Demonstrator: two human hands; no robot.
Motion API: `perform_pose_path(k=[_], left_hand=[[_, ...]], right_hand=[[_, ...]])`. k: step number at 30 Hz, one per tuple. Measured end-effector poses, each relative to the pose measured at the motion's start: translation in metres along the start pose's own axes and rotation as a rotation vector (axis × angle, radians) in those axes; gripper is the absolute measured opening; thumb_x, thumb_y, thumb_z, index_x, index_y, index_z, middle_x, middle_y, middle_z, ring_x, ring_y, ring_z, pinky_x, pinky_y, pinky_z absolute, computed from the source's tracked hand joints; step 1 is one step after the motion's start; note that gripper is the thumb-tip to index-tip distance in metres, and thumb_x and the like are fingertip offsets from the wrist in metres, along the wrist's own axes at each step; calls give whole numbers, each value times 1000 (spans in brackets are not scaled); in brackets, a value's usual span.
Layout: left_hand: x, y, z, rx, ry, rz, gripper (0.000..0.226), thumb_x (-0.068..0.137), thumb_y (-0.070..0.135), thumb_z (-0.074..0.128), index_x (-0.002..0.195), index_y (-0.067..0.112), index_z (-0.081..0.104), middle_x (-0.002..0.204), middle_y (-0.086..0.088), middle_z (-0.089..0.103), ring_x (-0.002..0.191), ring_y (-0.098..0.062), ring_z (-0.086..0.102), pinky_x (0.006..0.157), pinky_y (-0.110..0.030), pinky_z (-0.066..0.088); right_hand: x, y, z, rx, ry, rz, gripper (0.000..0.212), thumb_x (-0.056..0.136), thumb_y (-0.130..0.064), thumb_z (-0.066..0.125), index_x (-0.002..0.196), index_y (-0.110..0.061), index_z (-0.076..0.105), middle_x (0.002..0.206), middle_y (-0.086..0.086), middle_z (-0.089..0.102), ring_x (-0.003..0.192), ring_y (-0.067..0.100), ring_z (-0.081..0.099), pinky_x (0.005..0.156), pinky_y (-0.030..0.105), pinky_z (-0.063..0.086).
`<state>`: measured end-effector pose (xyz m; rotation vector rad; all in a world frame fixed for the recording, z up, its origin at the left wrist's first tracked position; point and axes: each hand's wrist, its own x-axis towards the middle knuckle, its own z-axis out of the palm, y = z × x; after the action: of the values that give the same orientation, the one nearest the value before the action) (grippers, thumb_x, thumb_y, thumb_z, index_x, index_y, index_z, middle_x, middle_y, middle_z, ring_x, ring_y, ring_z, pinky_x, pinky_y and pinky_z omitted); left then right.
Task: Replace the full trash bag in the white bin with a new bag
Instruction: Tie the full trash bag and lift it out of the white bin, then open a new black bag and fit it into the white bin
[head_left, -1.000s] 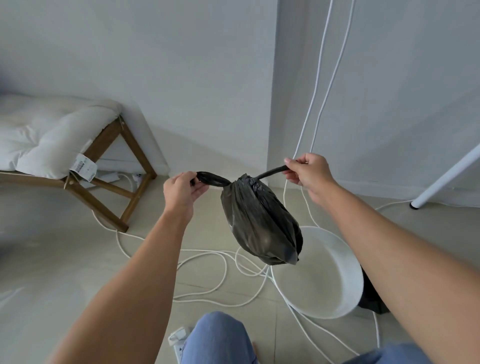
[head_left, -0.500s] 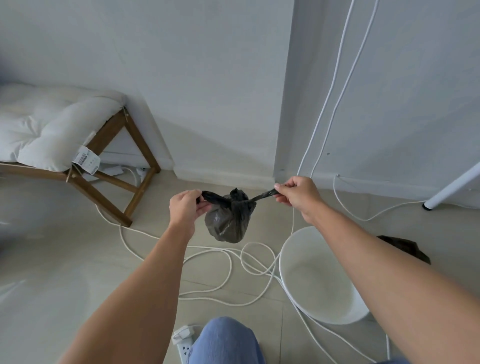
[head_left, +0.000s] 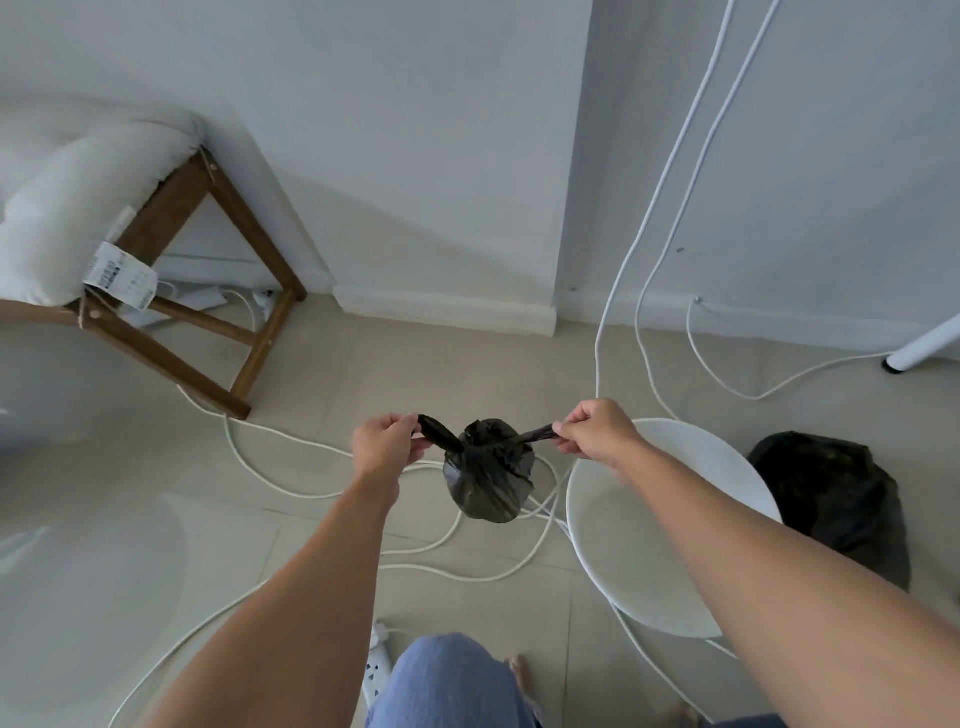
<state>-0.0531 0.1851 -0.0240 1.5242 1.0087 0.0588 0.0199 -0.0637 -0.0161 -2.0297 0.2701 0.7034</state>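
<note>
A small full black trash bag hangs in the air between my hands, its top knotted. My left hand pinches the bag's left tail and my right hand pinches the right tail, both pulled outward. The white bin stands on the floor to the right, under my right forearm, with no bag inside it. Another black bag lies crumpled on the floor just right of the bin.
White cables loop over the tiled floor beneath the bag and run up the wall. A wooden stool with a white cushion stands at the left. A white power strip lies by my knee. A white pole foot rests far right.
My hands and the bag have dropped lower and moved left, off the bin. The view tilted down, so the black bag beside the bin shows more fully.
</note>
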Motion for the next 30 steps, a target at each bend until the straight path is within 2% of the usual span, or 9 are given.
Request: perform_pose_path(k=[4,7,11,15,17,19,22,26,30], left_hand=[[1,-2,4,119,-4,-4,22,87,10,59,66,8,60,69,-6,66,60,-20,67,57,-30,51],[2,-2,5,233,6,-5,18,84,12,59,67,6,60,67,-9,63,61,-24,66,59,-30,50],[6,4,-1,332,98,-1,19,78,13,55,63,4,62,62,-12,65,63,-30,69,64,-40,58],[7,7,-10,504,121,-73,19,68,15,51,67,-1,61,78,-21,70,64,-34,64,61,-37,54],[0,7,-11,642,90,-88,23,73,22,52,69,1,57,81,-19,68,68,-32,56,64,-33,47],[-8,6,-8,771,67,-101,31,78,32,48,79,1,57,85,-16,62,79,-33,54,74,-34,46],[-19,13,3,883,60,-90,51,76,39,42,105,1,60,106,-20,62,102,-38,55,92,-42,48],[-43,28,31,834,-21,36,64,81,42,47,136,10,47,134,-16,51,125,-34,45,103,-44,41],[-65,38,67,815,-140,162,65,84,43,50,142,13,43,141,-16,46,128,-33,44,106,-44,39]], right_hand=[[4,4,-2,-23,-18,11,12,86,-16,69,80,-13,59,78,4,73,68,13,71,83,37,57],[3,4,-3,-39,-29,-18,12,82,-19,71,86,-10,64,88,6,74,80,17,71,85,38,56],[-4,2,-7,-16,-112,-20,23,83,-26,70,96,-9,63,93,4,75,76,11,72,86,33,54],[-9,1,-20,-11,-102,-29,26,85,-27,68,101,-7,63,96,6,75,81,15,70,86,33,52],[-13,3,-29,-19,-80,-26,25,85,-28,67,100,-8,63,99,9,74,86,19,69,82,33,51],[-17,6,-40,-55,-52,-33,25,85,-31,67,97,-10,63,99,9,71,94,24,68,78,33,49],[-22,10,-59,-101,-1,-53,23,84,-35,67,93,-14,64,92,2,64,83,21,62,72,30,45],[-30,18,-87,-150,90,-70,18,83,-37,67,86,-20,62,88,-4,61,77,16,58,72,30,46],[-39,33,-125,-174,161,-46,22,83,-40,66,94,-22,59,95,-6,60,89,18,59,74,30,46]])
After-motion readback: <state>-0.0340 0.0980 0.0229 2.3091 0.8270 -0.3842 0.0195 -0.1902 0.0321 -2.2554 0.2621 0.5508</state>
